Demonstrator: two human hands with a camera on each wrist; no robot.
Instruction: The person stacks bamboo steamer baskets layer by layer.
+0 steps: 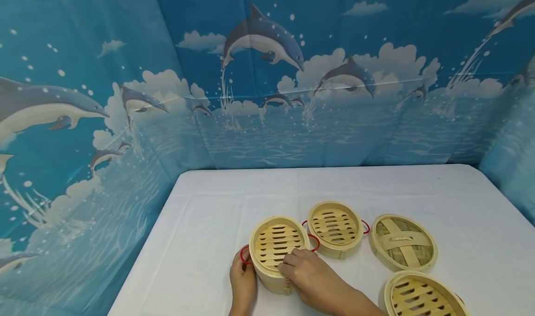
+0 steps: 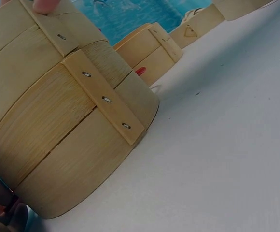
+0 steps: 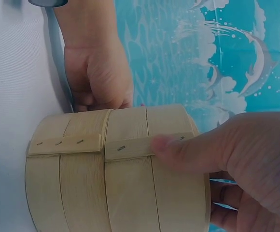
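Two round bamboo steamer baskets are stacked, the upper basket (image 3: 130, 193) sitting on the lower basket (image 2: 82, 145). Slats show inside the top one, and red loop handles stick out at both sides in the head view. My right hand (image 1: 307, 274) grips the upper basket's near right rim, thumb (image 3: 174, 152) on the outer wall over its stapled strip and fingers over the rim. On the left side, my left hand (image 1: 243, 279) holds the stack low, below a red handle (image 1: 245, 254); its fingertips are partly hidden by the wall.
Behind the stack to the right stands another slatted steamer basket (image 1: 334, 227) with red handles. A woven bamboo lid (image 1: 403, 241) lies farther right. One more basket (image 1: 418, 297) is at the near right, cut off by the frame. A dolphin-print curtain (image 1: 267, 134) borders the white table (image 1: 188, 241).
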